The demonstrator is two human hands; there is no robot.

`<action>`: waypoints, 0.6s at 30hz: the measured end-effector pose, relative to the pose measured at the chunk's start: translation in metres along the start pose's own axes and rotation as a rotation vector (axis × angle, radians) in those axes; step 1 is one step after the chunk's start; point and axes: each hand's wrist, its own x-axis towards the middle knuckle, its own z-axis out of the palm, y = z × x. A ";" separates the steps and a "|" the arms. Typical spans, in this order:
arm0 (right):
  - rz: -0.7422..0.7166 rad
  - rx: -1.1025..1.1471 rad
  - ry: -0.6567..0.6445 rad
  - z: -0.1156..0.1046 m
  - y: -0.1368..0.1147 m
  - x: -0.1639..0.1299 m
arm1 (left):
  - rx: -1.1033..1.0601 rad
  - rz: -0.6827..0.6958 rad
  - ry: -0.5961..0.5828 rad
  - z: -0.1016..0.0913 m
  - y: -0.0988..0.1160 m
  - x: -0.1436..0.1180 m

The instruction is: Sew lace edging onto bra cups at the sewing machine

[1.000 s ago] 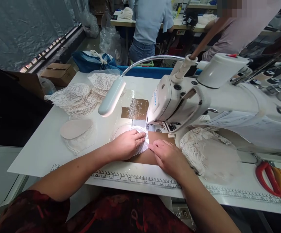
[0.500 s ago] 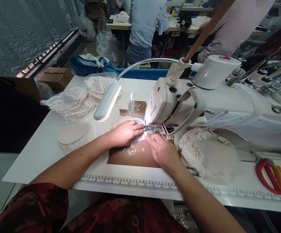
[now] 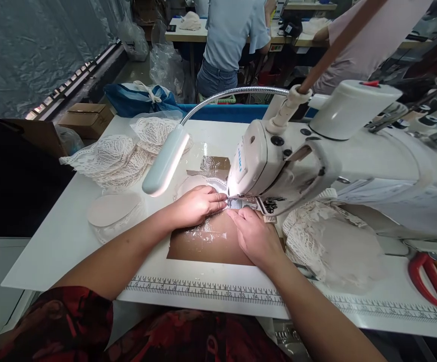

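Note:
A white JUKI sewing machine (image 3: 252, 156) stands in front of me, its needle area lit by a lamp (image 3: 165, 161). A pale lace-edged fabric piece (image 3: 191, 185) lies under the presser foot, partly covered by my fingers. My left hand (image 3: 199, 205) rests flat on it, fingers stretched out towards the needle. On the near side of the foot, my right hand (image 3: 254, 229) has curled fingers, with thumb and forefinger pinched at the fabric's edge. Brown sheeting with clear tape (image 3: 203, 249) covers the table under both hands.
Lace pieces (image 3: 108, 156) are piled at the left behind a pale oval pad (image 3: 108, 208). More lace-edged pieces (image 3: 331, 241) lie right of the machine, near red- and orange-handled scissors (image 3: 429, 281). A ruler strip (image 3: 210, 291) runs along the table's front edge. Two people (image 3: 228, 45) are beyond.
Less of the fabric shows between my hands, and my right fingertips are slightly nearer the presser foot. The view has shifted a little; both hands stay beside the needle.

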 end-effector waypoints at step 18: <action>-0.021 0.100 0.085 0.000 0.003 -0.002 | 0.152 -0.217 -0.031 -0.013 0.020 -0.007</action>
